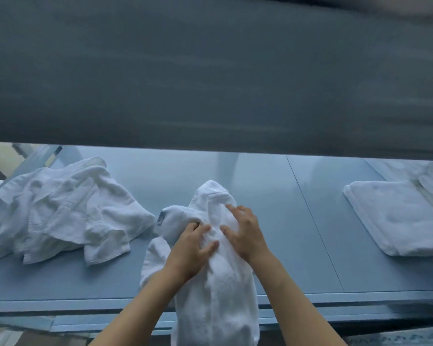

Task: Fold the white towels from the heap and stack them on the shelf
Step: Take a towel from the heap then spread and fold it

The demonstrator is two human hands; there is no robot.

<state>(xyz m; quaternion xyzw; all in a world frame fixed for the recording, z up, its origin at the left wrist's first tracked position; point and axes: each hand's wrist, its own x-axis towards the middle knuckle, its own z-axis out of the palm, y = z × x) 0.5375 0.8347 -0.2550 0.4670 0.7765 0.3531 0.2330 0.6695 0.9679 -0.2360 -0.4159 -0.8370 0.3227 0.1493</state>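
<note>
A crumpled white towel (214, 290) lies across the middle of the blue shelf (298, 221) and hangs over its front edge. My left hand (191, 248) presses on the towel's left side with fingers spread. My right hand (245, 233) rests on the towel beside it, fingers spread and slightly bent on the cloth. A heap of unfolded white towels (60, 216) sits at the left. Folded white towels (405, 218) lie stacked at the right.
A dark grey upper shelf (210, 71) overhangs the back of the blue surface and blocks the view above. A seam (315, 223) runs across the blue surface between the middle towel and the folded stack. A small blue label (160, 218) shows on the middle towel.
</note>
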